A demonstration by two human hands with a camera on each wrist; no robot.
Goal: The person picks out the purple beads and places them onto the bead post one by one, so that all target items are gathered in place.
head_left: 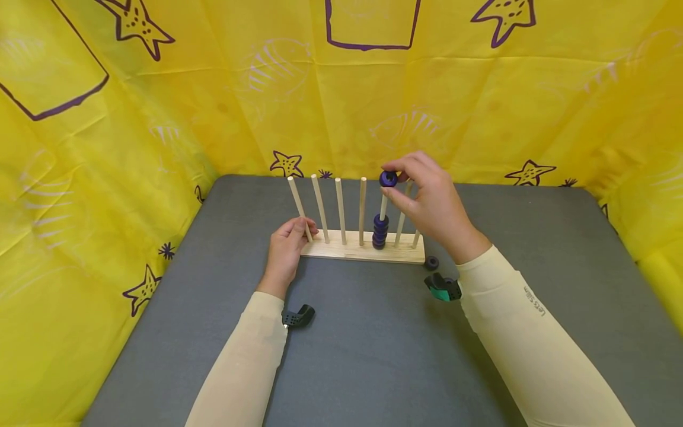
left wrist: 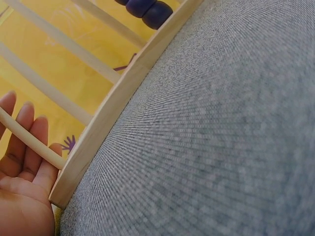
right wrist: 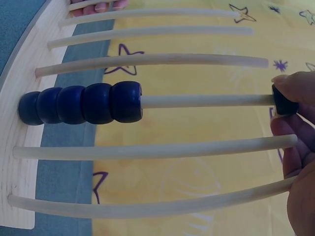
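A pale wooden peg stand [head_left: 363, 254] has several upright pegs in a row. Dark blue beads [right wrist: 71, 104] are stacked at the bottom of one peg right of the middle. Between thumb and fingertips, my right hand [head_left: 434, 198] pinches another dark blue bead [head_left: 388, 179] at the top of that same peg; in the right wrist view the bead [right wrist: 284, 102] meets the peg's tip. My left hand [head_left: 285, 249] holds the stand's left end around the foot of the end peg [left wrist: 32, 140], its fingers behind that peg in the left wrist view.
One loose dark bead [head_left: 431, 263] lies on the grey table [head_left: 363, 344] by the stand's right end, near the right wrist's strap [head_left: 443, 287]. A yellow patterned cloth [head_left: 341, 107] hangs behind the table and along its sides.
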